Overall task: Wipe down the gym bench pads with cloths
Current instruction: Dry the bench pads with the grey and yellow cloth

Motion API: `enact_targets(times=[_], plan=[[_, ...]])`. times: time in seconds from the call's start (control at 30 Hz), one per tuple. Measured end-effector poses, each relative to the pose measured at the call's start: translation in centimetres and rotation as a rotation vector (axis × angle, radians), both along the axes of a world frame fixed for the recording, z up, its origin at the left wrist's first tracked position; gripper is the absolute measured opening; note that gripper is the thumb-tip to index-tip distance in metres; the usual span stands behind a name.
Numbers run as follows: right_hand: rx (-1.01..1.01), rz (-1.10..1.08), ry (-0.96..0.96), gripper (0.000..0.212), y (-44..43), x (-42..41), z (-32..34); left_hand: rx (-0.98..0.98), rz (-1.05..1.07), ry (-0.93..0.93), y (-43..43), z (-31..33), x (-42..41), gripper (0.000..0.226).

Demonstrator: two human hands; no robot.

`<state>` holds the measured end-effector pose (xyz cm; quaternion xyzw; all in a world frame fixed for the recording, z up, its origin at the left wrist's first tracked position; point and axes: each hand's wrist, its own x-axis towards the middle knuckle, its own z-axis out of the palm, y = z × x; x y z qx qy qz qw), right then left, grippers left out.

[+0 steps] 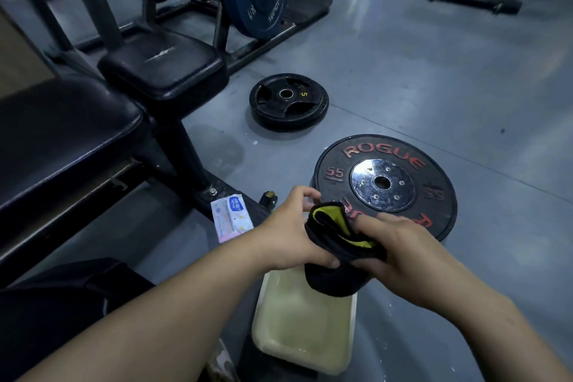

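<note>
Black-and-yellow cloth [333,234] is wrung, gripped by left hand [288,234] and right hand [400,246] over the basin [297,329], while the bench pads [68,139] run near-to-far off left, closer to the left hand.

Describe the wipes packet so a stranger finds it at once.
From the black bench, follow its post down to the floor. The packet lies flat beside its foot. Only it is white and pink, with a blue label.

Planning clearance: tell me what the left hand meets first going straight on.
Likely the Rogue 55 bumper plate, just beyond the left hand gripping the black-and-yellow cloth; depth unclear.
</note>
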<state>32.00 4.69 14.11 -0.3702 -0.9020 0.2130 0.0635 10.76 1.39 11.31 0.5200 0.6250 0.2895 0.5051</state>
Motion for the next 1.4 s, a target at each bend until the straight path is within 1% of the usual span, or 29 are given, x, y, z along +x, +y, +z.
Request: enact_targets(times=[0.07, 0.17, 0.2, 0.23, 0.3, 0.33, 0.43, 0.47, 0.5, 0.53, 0.63, 0.67, 0.7, 0.83, 0.93, 1.03, 1.07, 1.2, 1.3, 1.4], plan=[[-0.004, -0.036, 0.031, 0.043, -0.1, -0.3, 1.0, 0.021, 0.049, -0.049, -0.2, 1.0, -0.5, 0.085], [-0.018, -0.080, 0.068, 0.052, -0.2, -1.2, 2.2, 0.097, 0.062, -0.046, -0.5, 2.9, -1.3, 0.057], [-0.030, -0.094, 0.095, 0.058, -0.2, -1.7, 2.5, 0.126, 0.058, -0.027, -0.7, 3.6, -1.6, 0.049], [-0.038, -0.099, 0.121, 0.072, -0.1, -2.2, 2.8, 0.157, 0.058, -0.015, -0.9, 4.4, -1.8, 0.043], [-0.044, -0.073, 0.142, 0.097, 0.1, -3.5, 3.3, 0.205, 0.070, -0.014, -1.7, 5.7, -2.5, 0.035], [-0.046, -0.062, 0.134, 0.104, 0.1, -3.9, 3.5, 0.221, 0.068, -0.009, -2.1, 6.0, -2.6, 0.033], [-0.009, -0.010, 0.135, 0.111, 0.5, -6.0, 4.2, 0.296, 0.091, 0.021, -3.2, 7.3, -4.0, 0.032], [-0.002, 0.001, 0.147, 0.109, 0.5, -6.8, 4.6, 0.323, 0.108, 0.024, -3.6, 7.9, -4.5, 0.033], [0.017, 0.016, 0.163, 0.102, 0.7, -7.7, 5.0, 0.350, 0.132, 0.030, -3.9, 8.6, -5.2, 0.034], [0.058, 0.030, 0.176, 0.091, 0.8, -8.5, 5.5, 0.372, 0.154, 0.032, -4.1, 9.3, -5.9, 0.036], [0.221, 0.092, 0.186, 0.040, 1.5, -11.1, 7.2, 0.445, 0.222, 0.028, -4.6, 11.1, -8.2, 0.041], [0.258, 0.119, 0.182, 0.030, 1.7, -12.0, 7.9, 0.462, 0.248, 0.031, -4.8, 11.6, -9.2, 0.042], [0.282, 0.142, 0.169, 0.026, 2.0, -12.9, 8.5, 0.474, 0.268, 0.041, -4.9, 12.0, -10.2, 0.044], [0.324, 0.264, 0.108, 0.028, 3.3, -17.5, 11.1, 0.518, 0.338, 0.111, -5.3, 13.2, -14.4, 0.046], [0.220, 0.294, 0.102, 0.025, 5.0, -21.6, 13.0, 0.529, 0.440, 0.171, -5.2, 14.0, -17.7, 0.042], [0.143, 0.373, 0.113, 0.023, 6.9, -26.1, 14.8, 0.539, 0.536, 0.263, -5.0, 14.6, -21.1, 0.029], [0.125, 0.397, 0.098, 0.022, 7.4, -27.7, 15.6, 0.533, 0.562, 0.300, -4.8, 14.7, -22.2, 0.028], [0.086, 0.487, -0.010, 0.026, 9.6, -34.7, 17.7, 0.416, 0.577, 0.394, -4.2, 14.9, -26.8, 0.050], [0.089, 0.517, -0.110, 0.031, 11.2, -39.7, 17.6, 0.362, 0.632, 0.486, -3.4, 14.2, -30.0, 0.056], [0.103, 0.498, -0.161, 0.037, 11.8, -44.0, 16.3, 0.298, 0.730, 0.516, -2.4, 12.9, -32.3, 0.064]])
